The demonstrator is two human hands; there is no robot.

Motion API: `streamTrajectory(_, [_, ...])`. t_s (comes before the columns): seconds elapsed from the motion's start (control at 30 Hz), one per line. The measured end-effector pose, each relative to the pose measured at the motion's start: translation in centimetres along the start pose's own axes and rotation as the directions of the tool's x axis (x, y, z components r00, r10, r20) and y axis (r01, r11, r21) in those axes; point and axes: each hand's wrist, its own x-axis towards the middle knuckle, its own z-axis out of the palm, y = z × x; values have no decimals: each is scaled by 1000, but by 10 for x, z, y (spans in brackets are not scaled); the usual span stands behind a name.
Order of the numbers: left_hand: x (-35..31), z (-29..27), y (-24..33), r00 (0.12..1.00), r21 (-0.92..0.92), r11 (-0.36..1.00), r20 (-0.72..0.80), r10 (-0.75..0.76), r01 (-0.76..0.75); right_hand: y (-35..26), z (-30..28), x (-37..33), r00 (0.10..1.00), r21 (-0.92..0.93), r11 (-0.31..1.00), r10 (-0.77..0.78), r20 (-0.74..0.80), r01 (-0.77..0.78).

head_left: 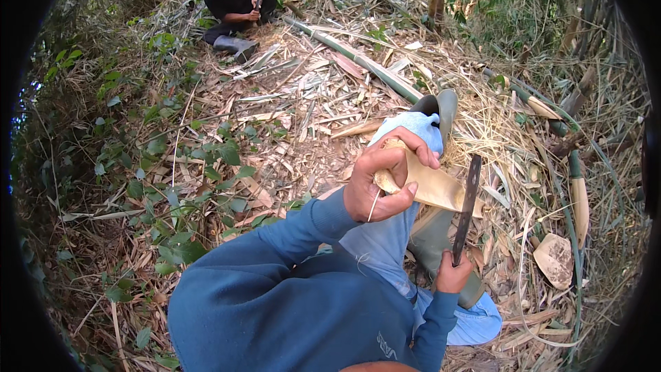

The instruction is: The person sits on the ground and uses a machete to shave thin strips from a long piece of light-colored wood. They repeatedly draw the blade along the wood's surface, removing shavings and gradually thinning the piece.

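Observation:
My left hand (382, 176) is closed around the near end of a pale, curved piece of split bamboo (441, 189). Its trough-like length stretches to the right, over my bent leg. A thin pale strip hangs below the fingers. In my right hand (454, 272) is a dark, long-bladed knife (468, 207), gripped at its lower end with the blade pointing up and away. The blade crosses in front of the bamboo's far end; I cannot tell whether they touch.
Pale shavings (496, 131) heap up beyond my rubber boots (446, 120). A green bamboo pole (365, 62) lies farther off, and a cut pale chunk (554, 260) is at the right. Another person (237, 3) sits at the far left. Leafy plants (186, 248) grow on the left.

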Motion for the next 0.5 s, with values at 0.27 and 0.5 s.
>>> streamTrajectory(0.27, [8, 1, 9, 992, -6, 994, -67, -108, 108, 6, 2, 2, 999, 45, 998, 46, 4, -46])
streamTrajectory(0.5, [7, 4, 10, 992, -29, 995, -73, -101, 99, 8, 1, 2, 1000, 40, 999, 22, 0, -22])
